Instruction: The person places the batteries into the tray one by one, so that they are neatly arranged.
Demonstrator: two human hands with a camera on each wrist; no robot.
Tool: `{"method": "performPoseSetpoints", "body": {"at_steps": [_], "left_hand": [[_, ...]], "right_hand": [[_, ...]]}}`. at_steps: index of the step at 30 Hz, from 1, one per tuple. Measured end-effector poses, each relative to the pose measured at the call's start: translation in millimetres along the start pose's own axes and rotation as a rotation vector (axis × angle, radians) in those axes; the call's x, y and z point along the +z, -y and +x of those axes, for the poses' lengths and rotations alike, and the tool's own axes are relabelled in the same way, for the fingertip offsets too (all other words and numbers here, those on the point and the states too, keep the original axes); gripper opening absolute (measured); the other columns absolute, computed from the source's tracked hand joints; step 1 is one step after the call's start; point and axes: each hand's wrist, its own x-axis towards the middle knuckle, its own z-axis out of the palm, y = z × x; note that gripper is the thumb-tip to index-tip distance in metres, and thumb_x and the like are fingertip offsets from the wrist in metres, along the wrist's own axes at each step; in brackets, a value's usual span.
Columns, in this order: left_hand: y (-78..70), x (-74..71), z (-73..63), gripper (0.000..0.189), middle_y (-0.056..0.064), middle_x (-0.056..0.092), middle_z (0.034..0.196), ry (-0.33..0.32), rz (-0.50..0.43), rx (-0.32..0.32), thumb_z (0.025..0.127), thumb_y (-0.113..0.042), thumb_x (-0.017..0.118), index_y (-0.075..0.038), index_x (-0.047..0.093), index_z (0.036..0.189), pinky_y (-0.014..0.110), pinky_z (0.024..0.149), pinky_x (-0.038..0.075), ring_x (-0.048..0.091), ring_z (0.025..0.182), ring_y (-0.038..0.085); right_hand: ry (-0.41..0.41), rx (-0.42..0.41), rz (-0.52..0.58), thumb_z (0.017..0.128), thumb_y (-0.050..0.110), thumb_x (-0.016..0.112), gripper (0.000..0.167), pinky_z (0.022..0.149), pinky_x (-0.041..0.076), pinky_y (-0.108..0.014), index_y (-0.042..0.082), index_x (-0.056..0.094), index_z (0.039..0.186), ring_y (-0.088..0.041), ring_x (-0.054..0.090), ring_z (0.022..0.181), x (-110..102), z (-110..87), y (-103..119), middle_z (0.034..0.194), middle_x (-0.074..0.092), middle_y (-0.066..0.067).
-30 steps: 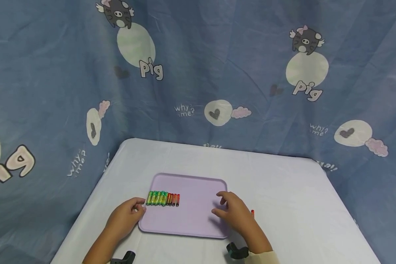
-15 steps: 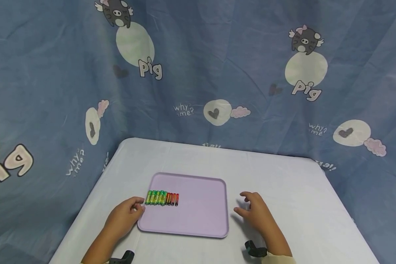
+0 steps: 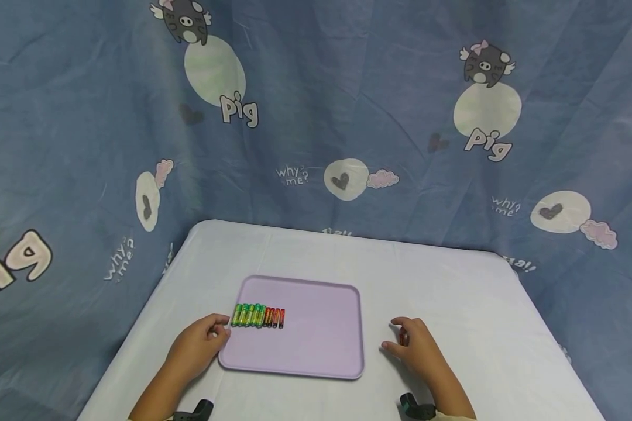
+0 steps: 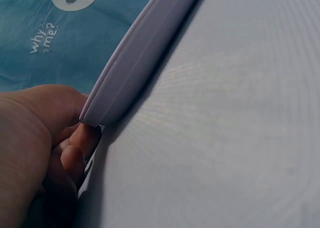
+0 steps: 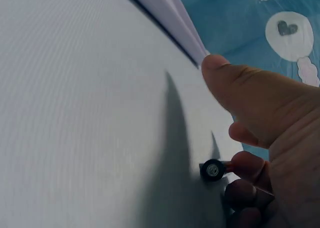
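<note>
A lilac tray (image 3: 316, 351) lies on the white table. Along its left part stands a row of batteries: several green ones (image 3: 248, 316), then several smaller red and black ones (image 3: 275, 318). My left hand (image 3: 196, 346) holds the tray's left edge, its thumb against the rim and fingers curled by it in the left wrist view. To the right of the tray, my right hand (image 3: 418, 346) is over a single red and black battery (image 5: 213, 170) on the table. Its thumb is stretched away from the battery, and its fingers are close beside it, partly covering it.
The white-covered table (image 3: 453, 280) stretches beyond the tray on every side. Behind it hangs a blue curtain (image 3: 390, 117) printed with pigs and hearts. A dark wrist-worn device (image 3: 417, 407) sits at my right wrist, another (image 3: 195, 411) at my left.
My right hand has moved right from above the tray, off its edge, and down to the loose battery. My left hand stays at the tray's left edge. The row of batteries looks unchanged.
</note>
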Motion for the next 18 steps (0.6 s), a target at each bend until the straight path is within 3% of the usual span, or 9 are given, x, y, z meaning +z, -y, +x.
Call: {"method": "performPoseSetpoints", "body": {"at_steps": [4,10,18], "left_hand": [[0.3,0.6,0.3,0.036,-0.006,0.064,0.092,0.003,-0.003,-0.012,0.097,-0.027,0.070,-0.009,0.070,0.128,0.032,0.069,0.040,0.051,0.076,0.013],[1.7,3.1,2.0,0.036,-0.006,0.063,0.090,0.005,0.007,-0.010,0.098,-0.028,0.070,-0.010,0.070,0.128,0.032,0.068,0.040,0.051,0.075,0.012],[1.9,0.5,0.6,0.036,-0.006,0.062,0.088,0.003,0.006,-0.004,0.097,-0.028,0.070,-0.010,0.070,0.128,0.031,0.068,0.039,0.051,0.076,0.014]], "right_hand": [[0.012,-0.009,-0.006,0.081,0.034,0.090,0.062,0.076,0.044,-0.032,0.006,0.066,0.131,-0.013,0.048,0.085,-2.3,-4.0,-6.7,0.096,0.055,0.000],[0.019,0.000,-0.019,0.079,0.039,0.091,0.062,0.085,0.049,-0.038,0.008,0.069,0.128,-0.014,0.053,0.093,-12.1,-13.8,-18.5,0.108,0.060,-0.003],[0.055,0.021,-0.049,0.077,0.030,0.093,0.056,0.086,0.051,-0.038,0.011,0.071,0.125,-0.012,0.056,0.094,-17.1,-18.3,-23.9,0.113,0.064,-0.002]]}}
